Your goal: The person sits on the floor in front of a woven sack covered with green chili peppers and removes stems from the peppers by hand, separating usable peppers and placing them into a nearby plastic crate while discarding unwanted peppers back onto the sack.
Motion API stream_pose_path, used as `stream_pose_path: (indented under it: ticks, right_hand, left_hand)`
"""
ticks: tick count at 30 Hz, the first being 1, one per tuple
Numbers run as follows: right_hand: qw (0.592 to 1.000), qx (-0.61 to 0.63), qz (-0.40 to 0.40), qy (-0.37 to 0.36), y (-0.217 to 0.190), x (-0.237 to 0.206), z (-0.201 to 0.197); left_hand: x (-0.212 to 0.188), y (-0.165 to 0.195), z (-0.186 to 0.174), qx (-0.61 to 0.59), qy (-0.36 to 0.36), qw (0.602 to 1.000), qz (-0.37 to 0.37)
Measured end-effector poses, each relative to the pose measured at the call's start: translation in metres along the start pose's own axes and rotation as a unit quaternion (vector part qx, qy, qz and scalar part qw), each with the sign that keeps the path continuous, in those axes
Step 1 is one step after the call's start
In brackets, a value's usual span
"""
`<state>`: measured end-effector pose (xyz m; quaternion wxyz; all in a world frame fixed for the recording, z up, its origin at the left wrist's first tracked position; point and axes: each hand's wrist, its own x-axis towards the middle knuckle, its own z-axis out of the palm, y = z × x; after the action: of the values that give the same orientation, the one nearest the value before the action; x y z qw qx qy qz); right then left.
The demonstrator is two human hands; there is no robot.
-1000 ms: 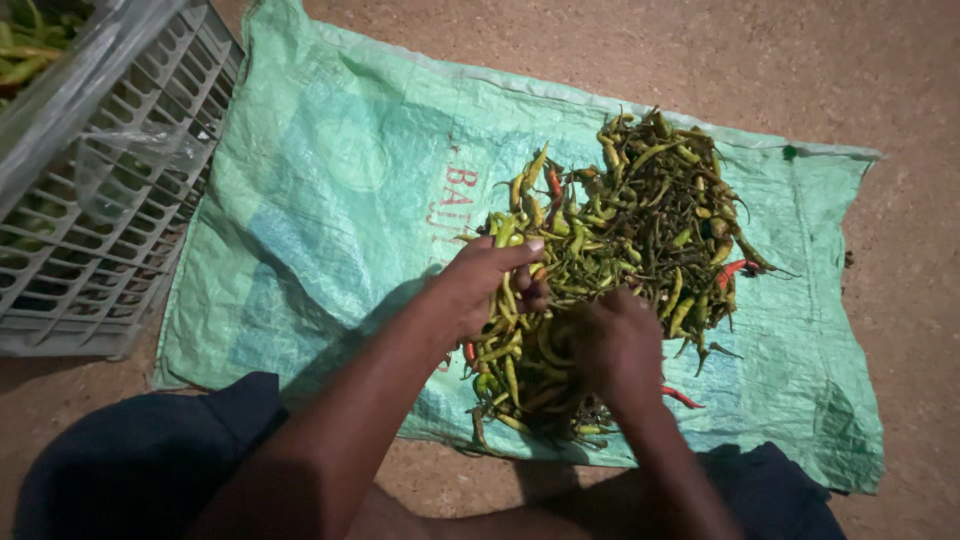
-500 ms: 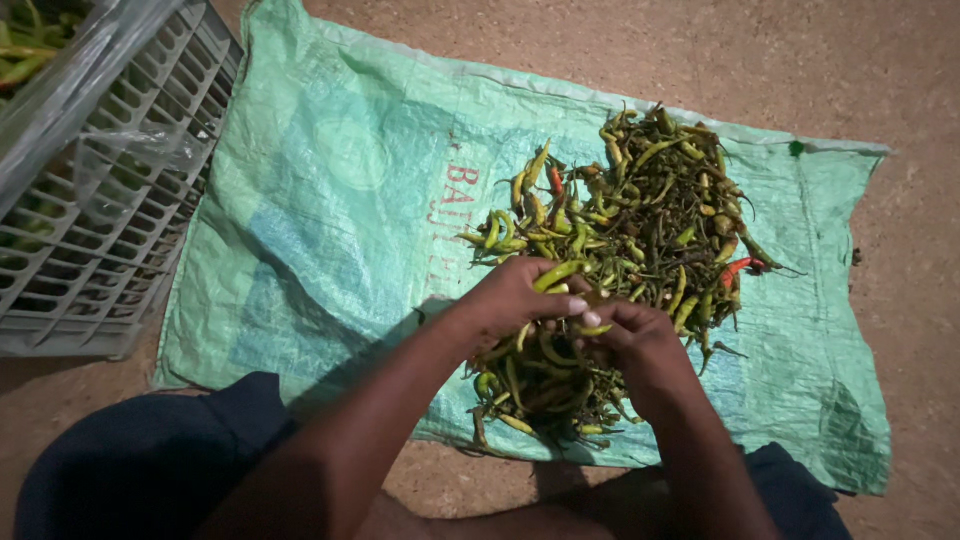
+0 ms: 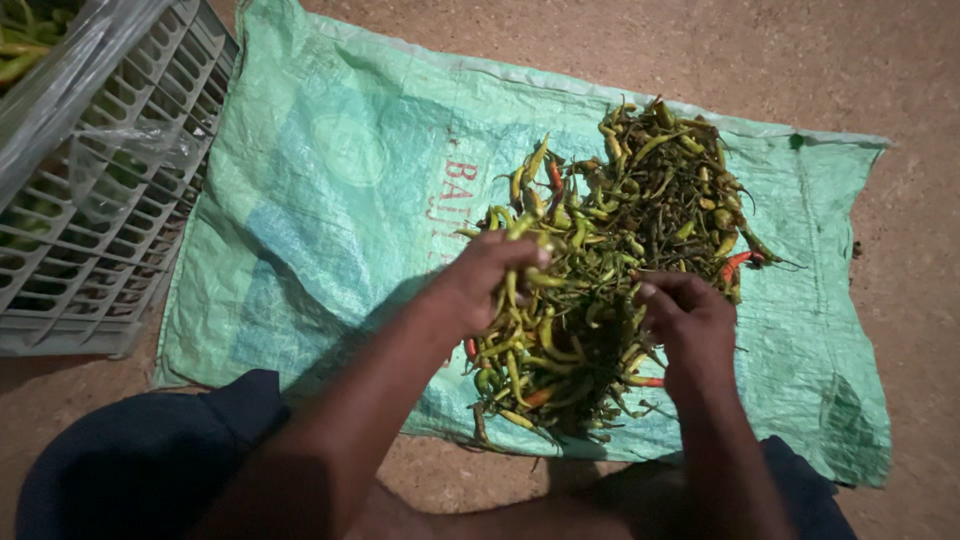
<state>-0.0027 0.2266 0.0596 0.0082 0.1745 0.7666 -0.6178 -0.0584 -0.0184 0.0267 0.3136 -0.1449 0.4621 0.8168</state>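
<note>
Two bare forearms in view, no sleeves, no gloves. Left hand [image 3: 490, 280] and right hand [image 3: 690, 325]: no rings, no watch, no bands visible. Fingernails short, one pale nail showing on each hand. Legs covered by dark navy cloth [image 3: 140, 460], plain, no print or seams discernible in the low light; same dark fabric shows at the lower right edge. Feet not visible.

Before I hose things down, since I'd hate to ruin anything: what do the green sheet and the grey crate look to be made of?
Sheet: likely woven plastic sacking, slightly shiny, with a fine weave and creases. Crate: looks like moulded rigid plastic, matt grey, with slotted lattice walls; a clear film seems to line it.
</note>
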Motion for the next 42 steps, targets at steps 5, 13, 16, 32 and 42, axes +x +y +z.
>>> stream_pose_path:
  ticks: [5, 13, 16, 32, 42]
  right_hand:
    - [0.931, -0.33, -0.157, 0.002, 0.004, -0.007, 0.005]
    - [0.883, -0.398, -0.248, -0.014, -0.001, -0.01, 0.021]
    - [0.99, -0.132, 0.009, 0.043, -0.007, -0.008, 0.021]
    - [0.809, -0.504, -0.208, -0.218, 0.018, -0.031, 0.049]
    - [0.976, 0.025, 0.005, -0.217, 0.005, -0.012, 0.01]
  left_hand:
    - [0.01, -0.002, -0.016, -0.154, -0.069, 0.985, 0.02]
    - [0.002, 0.001, -0.009, -0.128, -0.036, 0.991, 0.025]
    - [-0.002, 0.004, -0.007, -0.124, -0.039, 0.99, 0.05]
    - [0.009, 0.0, -0.017, -0.138, -0.029, 0.987, 0.077]
    - [0.012, -0.007, -0.014, 0.114, 0.022, 0.992, 0.048]
